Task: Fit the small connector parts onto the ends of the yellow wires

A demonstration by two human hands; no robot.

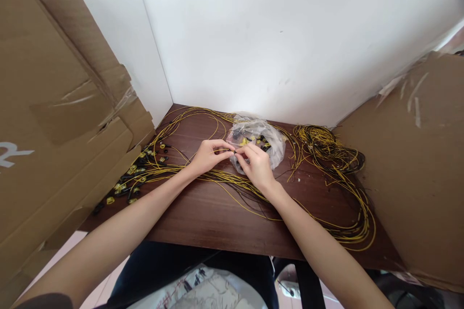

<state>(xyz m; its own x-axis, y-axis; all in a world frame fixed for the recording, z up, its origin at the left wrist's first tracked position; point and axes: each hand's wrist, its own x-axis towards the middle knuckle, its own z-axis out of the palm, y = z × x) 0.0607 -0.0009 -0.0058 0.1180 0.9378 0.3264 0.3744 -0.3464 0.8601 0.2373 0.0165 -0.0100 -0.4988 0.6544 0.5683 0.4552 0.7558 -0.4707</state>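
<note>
My left hand (212, 155) pinches a thin yellow wire near its end, thumb and forefinger together. Meeting it fingertip to fingertip, my right hand (255, 164) is closed on a small black part (235, 152) at the wire's end; its exact kind is too small to tell. Just behind the hands lies an open clear plastic bag (277, 147) with small yellow and black pieces in it. Below the wrists, a long bundle of yellow and black wires (221, 175) runs across the brown table.
Black and yellow connector ends (132, 178) lie heaped at the table's left. A tangled coil of wires (322, 147) sits at the right. Cardboard flanks both sides, a left sheet (65, 106) and a right sheet (409, 154). A white wall (253, 48) stands behind the brown table (203, 222).
</note>
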